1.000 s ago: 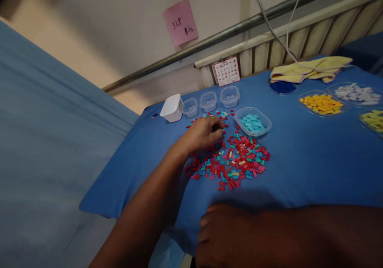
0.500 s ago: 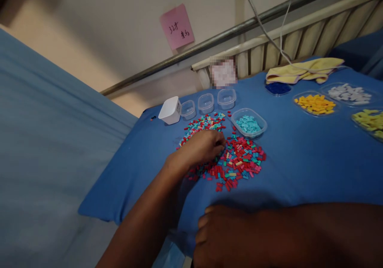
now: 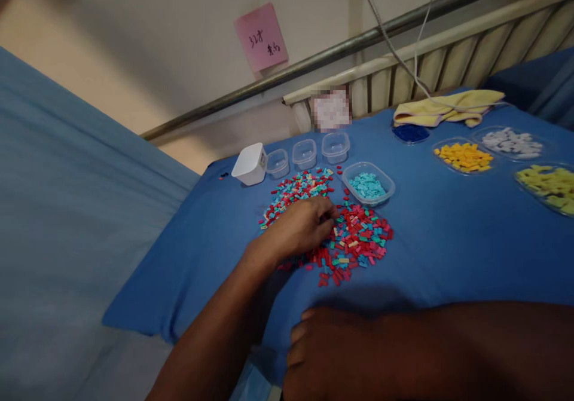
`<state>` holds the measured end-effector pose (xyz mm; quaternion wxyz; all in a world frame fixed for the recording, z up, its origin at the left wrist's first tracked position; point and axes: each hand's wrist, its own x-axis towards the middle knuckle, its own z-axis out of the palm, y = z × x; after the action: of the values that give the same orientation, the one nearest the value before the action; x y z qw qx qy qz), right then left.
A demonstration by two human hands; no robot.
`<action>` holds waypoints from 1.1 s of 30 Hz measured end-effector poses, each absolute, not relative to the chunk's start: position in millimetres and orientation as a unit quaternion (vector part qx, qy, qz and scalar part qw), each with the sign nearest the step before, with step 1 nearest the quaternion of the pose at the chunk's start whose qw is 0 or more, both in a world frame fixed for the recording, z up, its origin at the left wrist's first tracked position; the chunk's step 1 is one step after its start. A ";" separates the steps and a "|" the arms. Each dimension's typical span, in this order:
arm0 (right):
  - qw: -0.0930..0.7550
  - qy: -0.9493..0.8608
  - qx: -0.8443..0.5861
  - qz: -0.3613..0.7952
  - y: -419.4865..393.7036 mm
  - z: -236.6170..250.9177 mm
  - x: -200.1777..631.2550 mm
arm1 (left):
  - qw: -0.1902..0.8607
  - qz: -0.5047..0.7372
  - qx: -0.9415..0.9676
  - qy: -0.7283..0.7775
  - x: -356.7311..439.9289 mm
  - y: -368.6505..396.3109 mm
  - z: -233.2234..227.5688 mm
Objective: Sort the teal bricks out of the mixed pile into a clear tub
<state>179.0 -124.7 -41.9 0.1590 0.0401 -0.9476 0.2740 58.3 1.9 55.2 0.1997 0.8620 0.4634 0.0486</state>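
A heap of small red, teal and pink bricks (image 3: 361,239) lies spread on the blue-covered table (image 3: 448,251). My left hand (image 3: 301,227) rests on the middle of the heap, palm down. Its fingertips are pinched among the bricks, and what they hold is hidden. Just beyond the heap stands a clear tub of light blue bricks (image 3: 368,184). My right hand (image 3: 332,353) lies at the table's near edge with its fingers curled under and nothing visible in it. The forearm stretches off to the right.
A white tub (image 3: 250,163) and three small clear tubs (image 3: 305,153) line the far side. At right are dishes of yellow (image 3: 463,156), white (image 3: 511,141) and yellow-green bricks (image 3: 549,183), a blue dish (image 3: 410,133) and a yellow cloth (image 3: 443,108). A radiator and cables run behind.
My left hand has drawn back toward me, from the far part of the heap to its middle. My right hand has stayed put.
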 end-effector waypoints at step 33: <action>0.101 -0.964 0.049 0.242 -125.6 -24.1 185.1 | 0.056 -0.045 0.823 0.564 -11.3 -2.3 31.9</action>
<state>185.1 -125.6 -24.1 0.1011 0.0495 -0.9637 0.2422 -11.3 -2.3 31.9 0.0557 0.8229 0.5637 -0.0445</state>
